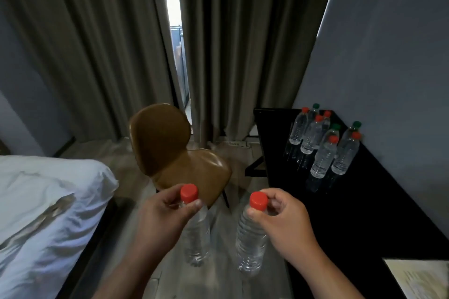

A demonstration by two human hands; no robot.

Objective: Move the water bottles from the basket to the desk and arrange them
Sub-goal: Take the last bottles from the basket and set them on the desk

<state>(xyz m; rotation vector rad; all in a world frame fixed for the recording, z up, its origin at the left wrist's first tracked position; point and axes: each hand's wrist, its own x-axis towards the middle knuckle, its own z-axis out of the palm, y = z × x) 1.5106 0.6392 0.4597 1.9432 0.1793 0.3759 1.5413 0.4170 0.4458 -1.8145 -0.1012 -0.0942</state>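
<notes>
Your left hand [160, 216] pinches the first bottle [196, 233] by its neck, just under the red cap [189, 192], with thumb and fingers. Your right hand [284, 221] pinches the second bottle [250, 243] the same way. Both bottles hang down below your hands, over the floor. The black desk [352, 213] is just beside your right hand. The group of bottles [323, 143] stands on it, well ahead of that hand. The bottles look full, so they are likely heavy and may swing or slip. Their sides look thin and squishy. The neck is the hard part, so hold tight there.
</notes>
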